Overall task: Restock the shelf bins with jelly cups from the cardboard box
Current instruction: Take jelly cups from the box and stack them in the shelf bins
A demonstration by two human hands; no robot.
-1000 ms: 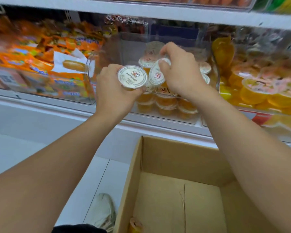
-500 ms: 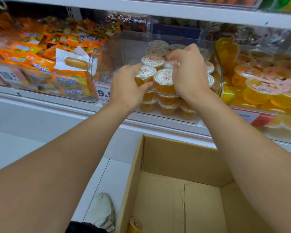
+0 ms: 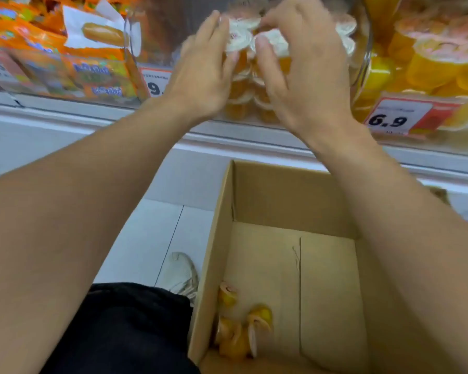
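Reaching to 12 o'clock: left hand (image 3: 200, 76) fingers straight, touching jelly cups (image 3: 239, 40) in clear bin (image 3: 364, 58); right hand (image 3: 303, 74) curled, pinching one cup lid.

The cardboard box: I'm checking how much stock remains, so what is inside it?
A few orange jelly cups lie tipped in the near left corner of the cardboard box; its floor beyond them is bare. The right forearm covers the right side.
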